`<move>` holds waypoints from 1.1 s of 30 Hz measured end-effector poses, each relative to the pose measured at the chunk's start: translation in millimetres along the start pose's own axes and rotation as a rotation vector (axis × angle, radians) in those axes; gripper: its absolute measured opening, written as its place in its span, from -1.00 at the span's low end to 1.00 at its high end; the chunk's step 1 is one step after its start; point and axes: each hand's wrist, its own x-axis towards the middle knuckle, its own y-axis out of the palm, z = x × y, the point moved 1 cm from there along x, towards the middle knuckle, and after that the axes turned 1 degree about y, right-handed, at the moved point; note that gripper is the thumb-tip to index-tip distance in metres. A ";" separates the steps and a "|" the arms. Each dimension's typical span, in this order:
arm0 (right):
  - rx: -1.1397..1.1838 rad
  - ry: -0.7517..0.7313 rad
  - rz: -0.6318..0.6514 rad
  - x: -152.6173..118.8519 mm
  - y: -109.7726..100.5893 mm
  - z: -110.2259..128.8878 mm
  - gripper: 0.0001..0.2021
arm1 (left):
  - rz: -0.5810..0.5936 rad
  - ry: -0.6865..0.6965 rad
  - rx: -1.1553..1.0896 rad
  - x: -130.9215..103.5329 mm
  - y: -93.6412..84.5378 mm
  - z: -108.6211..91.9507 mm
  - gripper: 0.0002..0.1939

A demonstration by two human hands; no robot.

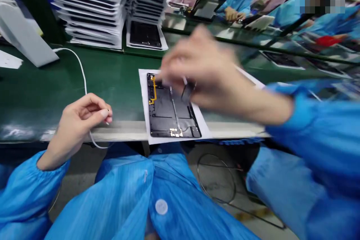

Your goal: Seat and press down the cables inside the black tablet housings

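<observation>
A flat black device housing [163, 114] with an orange flex strip [154, 92] along its left side lies on a white sheet [144, 101] near the table's front edge. Over its upper right part is my right hand [205, 67], blurred by motion; its fingers are bent, and what they hold, if anything, cannot be made out. To the left, beside a white cable [82, 68], my left hand [84, 116] is closed, thumb against forefinger. A tiny dark and pale bit shows at those fingertips, too small to name.
Tall stacks of white trays [90, 11] with dark panels stand at the back left. A white stand [30, 33] is at the far left. Across the green table [118, 78], people in blue and pink clothing sit behind a green rail.
</observation>
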 end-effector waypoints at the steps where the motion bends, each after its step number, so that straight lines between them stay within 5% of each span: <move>1: 0.016 -0.025 0.061 -19.5 11.7 11.5 -0.86 | 0.011 -0.017 -0.001 1.3 2.6 0.0 -0.86; 5: 0.207 0.124 0.042 -82.2 58.9 38.1 -0.83 | 0.044 -0.045 -0.006 3.3 18.7 -0.3 -0.82; 10: 0.347 0.182 -0.021 -96.6 87.2 48.5 -0.88 | 0.055 -0.033 0.016 -1.1 37.5 5.9 -0.77; 21: 0.222 -0.011 0.065 -79.5 99.3 50.7 -0.82 | 0.114 -0.010 0.241 7.4 62.0 15.7 -0.85; 33: 0.565 0.368 -0.311 -102.2 99.6 65.0 -0.90 | 0.307 0.156 0.521 5.3 87.4 11.9 -0.88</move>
